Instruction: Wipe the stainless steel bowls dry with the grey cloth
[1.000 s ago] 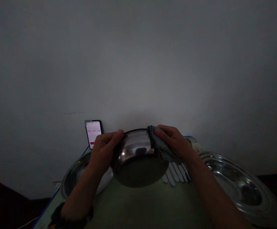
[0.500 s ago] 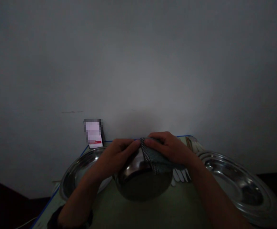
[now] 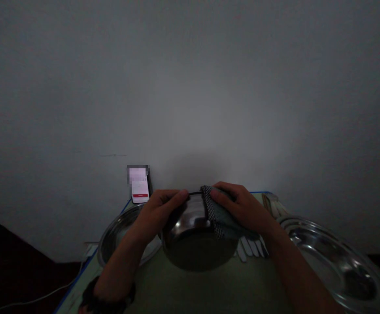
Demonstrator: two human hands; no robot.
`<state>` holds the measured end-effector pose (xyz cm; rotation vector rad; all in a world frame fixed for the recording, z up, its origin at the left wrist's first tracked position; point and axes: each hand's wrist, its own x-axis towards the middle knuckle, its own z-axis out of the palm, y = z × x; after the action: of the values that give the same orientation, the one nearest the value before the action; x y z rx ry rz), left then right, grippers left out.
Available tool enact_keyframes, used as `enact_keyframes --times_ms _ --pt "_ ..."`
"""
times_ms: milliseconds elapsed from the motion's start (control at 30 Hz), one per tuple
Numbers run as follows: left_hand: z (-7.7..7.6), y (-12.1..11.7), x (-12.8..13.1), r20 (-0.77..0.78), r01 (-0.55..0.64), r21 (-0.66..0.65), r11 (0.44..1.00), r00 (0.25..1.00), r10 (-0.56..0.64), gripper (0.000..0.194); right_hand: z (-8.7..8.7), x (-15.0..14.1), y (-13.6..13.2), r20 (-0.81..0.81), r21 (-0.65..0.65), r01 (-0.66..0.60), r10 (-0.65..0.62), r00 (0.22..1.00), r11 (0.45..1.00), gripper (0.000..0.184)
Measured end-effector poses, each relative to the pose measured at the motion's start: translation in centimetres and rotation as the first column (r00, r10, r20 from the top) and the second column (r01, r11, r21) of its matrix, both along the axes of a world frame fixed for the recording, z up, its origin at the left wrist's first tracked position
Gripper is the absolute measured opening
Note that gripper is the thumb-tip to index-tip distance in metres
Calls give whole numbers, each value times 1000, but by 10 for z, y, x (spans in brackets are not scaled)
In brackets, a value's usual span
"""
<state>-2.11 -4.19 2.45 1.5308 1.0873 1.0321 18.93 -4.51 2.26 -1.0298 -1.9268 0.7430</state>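
Observation:
A shiny steel bowl [image 3: 190, 222] is held up on its side above the table, its rounded outside and base turned towards me. My left hand [image 3: 159, 213] grips its upper left rim, thumb along the outside and the other fingers over the far edge. A grey-green cloth [image 3: 225, 218] with a checked border drapes over the bowl's right side. Through this cloth my right hand [image 3: 242, 205] clasps the upper right rim, the thumb pressing on the near side. The fingertips of both hands are hidden behind the bowl.
A steel basin [image 3: 108, 235] stands on the left of the green table [image 3: 177, 292], another basin [image 3: 334, 261] on the right. Several white-handled utensils [image 3: 247, 248] lie behind my right forearm. A lit phone [image 3: 140, 187] leans against the wall [image 3: 190, 96].
The gap between my hands along the bowl's rim has widened, with the left thumb now farther from the cloth. The whole view has shifted slightly, so the surroundings appear farther right.

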Motion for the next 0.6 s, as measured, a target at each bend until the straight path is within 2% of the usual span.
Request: enact_keyframes --times_ms 100,167,267,333,400,467,600 --pt "-1 4 -2 137 -57 -56 997 988 64 35 2 3 -2 -46 -35 36 -38 998 999 37" --pt "1 9 -1 146 -102 -32 994 984 106 35 5 2 -1 -71 -52 82 -86 994 995 39" --pt "9 19 3 -1 -139 53 989 990 139 37 9 -3 9 -97 -73 149 -156 983 986 42" --pt "15 26 5 -110 -94 88 992 989 103 39 10 -6 21 -120 -90 160 -170 978 983 43" --pt "17 33 6 -142 -57 90 994 988 69 39 9 -7 33 -149 -106 154 -169 974 982 42" --pt "13 40 7 -108 -61 71 996 992 69 38 6 -6 44 -171 -126 153 -173 970 980 40" --pt "-5 58 9 23 -41 -41 998 999 42 39 -3 -1 58 -168 -190 170 -203 965 967 40"
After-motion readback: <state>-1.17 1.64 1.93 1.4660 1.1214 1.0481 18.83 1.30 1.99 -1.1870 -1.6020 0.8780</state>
